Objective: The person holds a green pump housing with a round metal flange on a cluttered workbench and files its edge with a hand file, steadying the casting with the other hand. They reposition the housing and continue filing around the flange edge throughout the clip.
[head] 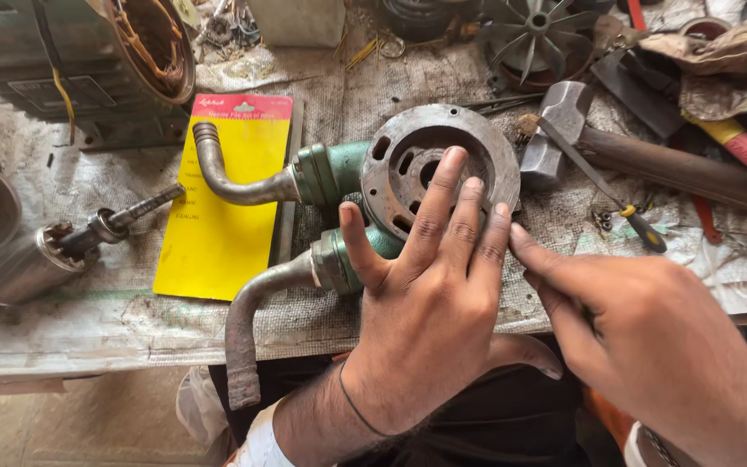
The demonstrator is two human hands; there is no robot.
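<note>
Two bare hands of ours meet at the round grey metal pump face plate, which tops a green pump body lying on the cloth-covered workbench. Our left hand lies flat, fingers spread and released across the plate's lower right part, the thumb beside the green collar. Our right hand pinches its fingertips together just beside the plate's rim; whether anything is gripped we cannot tell. Two curved grey pipes leave the body leftward, over a yellow card. Beyond the plate rests a wooden-handled steel hammer
</note>
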